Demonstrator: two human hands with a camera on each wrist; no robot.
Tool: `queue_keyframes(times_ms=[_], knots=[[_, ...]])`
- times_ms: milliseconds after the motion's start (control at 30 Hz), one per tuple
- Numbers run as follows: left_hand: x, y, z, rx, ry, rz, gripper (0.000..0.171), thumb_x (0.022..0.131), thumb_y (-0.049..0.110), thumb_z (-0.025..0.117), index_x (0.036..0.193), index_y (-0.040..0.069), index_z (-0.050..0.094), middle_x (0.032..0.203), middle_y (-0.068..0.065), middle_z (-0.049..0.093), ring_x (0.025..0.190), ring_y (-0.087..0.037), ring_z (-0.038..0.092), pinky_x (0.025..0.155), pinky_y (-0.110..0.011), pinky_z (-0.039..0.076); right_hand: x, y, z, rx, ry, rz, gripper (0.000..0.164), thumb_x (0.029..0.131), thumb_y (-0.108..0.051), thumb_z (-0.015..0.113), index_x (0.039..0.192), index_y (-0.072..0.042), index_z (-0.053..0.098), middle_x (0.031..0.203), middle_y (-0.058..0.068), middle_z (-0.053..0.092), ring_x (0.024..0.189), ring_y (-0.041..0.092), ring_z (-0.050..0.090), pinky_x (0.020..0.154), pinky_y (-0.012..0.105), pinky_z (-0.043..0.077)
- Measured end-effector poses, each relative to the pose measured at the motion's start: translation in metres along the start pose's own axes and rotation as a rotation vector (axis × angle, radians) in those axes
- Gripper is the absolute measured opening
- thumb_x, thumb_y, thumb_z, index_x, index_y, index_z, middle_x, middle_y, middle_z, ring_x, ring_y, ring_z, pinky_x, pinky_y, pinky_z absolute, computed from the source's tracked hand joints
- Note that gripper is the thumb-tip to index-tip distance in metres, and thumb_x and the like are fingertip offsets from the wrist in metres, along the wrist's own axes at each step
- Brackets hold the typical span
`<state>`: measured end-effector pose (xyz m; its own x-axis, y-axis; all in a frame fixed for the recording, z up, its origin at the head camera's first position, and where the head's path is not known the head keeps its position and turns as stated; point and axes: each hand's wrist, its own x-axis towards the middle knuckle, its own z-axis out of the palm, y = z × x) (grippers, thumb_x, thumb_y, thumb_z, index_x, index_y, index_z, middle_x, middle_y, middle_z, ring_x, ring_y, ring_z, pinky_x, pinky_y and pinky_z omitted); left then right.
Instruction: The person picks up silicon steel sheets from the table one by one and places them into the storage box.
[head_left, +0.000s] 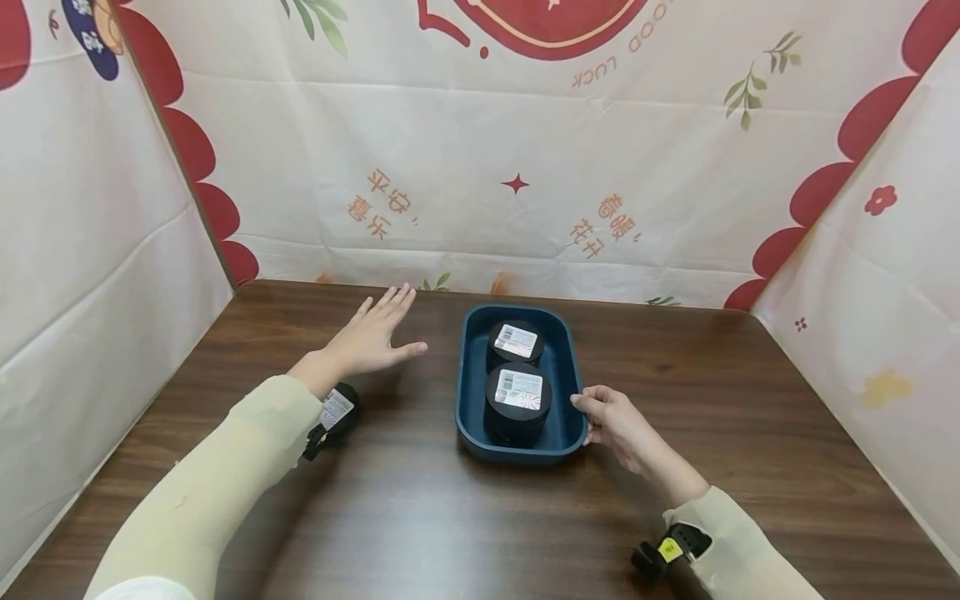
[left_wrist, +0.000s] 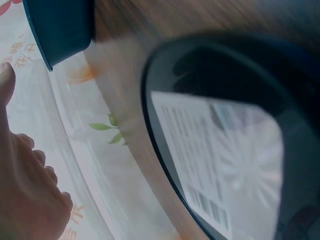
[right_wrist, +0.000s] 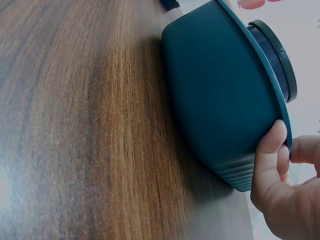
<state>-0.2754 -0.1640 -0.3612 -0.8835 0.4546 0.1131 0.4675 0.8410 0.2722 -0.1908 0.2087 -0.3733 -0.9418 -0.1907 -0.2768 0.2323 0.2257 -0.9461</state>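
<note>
A dark blue rectangular tray (head_left: 468,375) holds two black round jars, a nearer jar (head_left: 517,408) and a farther jar (head_left: 515,342), both with white labels on their lids. My right hand (head_left: 618,425) pinches the tray's right rim near its front corner; thumb and fingers on the rim also show in the right wrist view. With fingers spread, my left hand (head_left: 367,337) reaches forward left of the tray, touching nothing visible. Another black jar (head_left: 341,412) with a labelled lid is beside my left wrist, partly hidden by the sleeve. Its lid (left_wrist: 220,150) looms large in the left wrist view.
The brown wooden table (head_left: 420,533) ends at a white printed cloth (head_left: 450,142) at the back, with more cloth along both sides. A black strap with a small device (head_left: 667,550) is worn on my right wrist.
</note>
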Motion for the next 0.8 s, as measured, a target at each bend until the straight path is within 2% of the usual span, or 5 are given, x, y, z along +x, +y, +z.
queue_keyframes(times_ms=[333, 533, 800], knots=[[-0.018, -0.019, 0.001, -0.004, 0.007, -0.016, 0.092, 0.087, 0.066, 0.042, 0.150, 0.009, 0.005, 0.156, -0.009, 0.005, 0.142, -0.026, 0.002, 0.113, -0.051, 0.002, 0.001, 0.005, 0.002, -0.003, 0.015, 0.015, 0.024, 0.097, -0.017, 0.047, 0.105, 0.006, 0.043, 0.070, 0.003, 0.044, 0.056, 0.012, 0.047, 0.055, 0.022, 0.048], [-0.030, -0.033, 0.000, -0.016, 0.015, -0.044, 0.090, 0.088, 0.059, 0.048, 0.149, 0.006, 0.008, 0.155, -0.011, 0.006, 0.142, -0.026, 0.002, 0.112, -0.052, 0.004, 0.001, 0.005, 0.003, 0.001, 0.004, -0.010, 0.024, 0.097, -0.016, 0.047, 0.103, 0.006, 0.043, 0.068, 0.002, 0.043, 0.055, 0.010, 0.047, 0.054, 0.022, 0.047], [-0.042, -0.047, -0.003, -0.035, -0.006, -0.073, 0.091, 0.088, 0.057, 0.051, 0.149, 0.004, 0.009, 0.155, -0.012, 0.006, 0.142, -0.027, 0.003, 0.112, -0.053, 0.004, 0.000, 0.002, 0.002, -0.007, -0.003, -0.009, 0.028, 0.098, -0.018, 0.046, 0.106, 0.009, 0.042, 0.068, 0.002, 0.045, 0.056, 0.010, 0.048, 0.054, 0.022, 0.047]])
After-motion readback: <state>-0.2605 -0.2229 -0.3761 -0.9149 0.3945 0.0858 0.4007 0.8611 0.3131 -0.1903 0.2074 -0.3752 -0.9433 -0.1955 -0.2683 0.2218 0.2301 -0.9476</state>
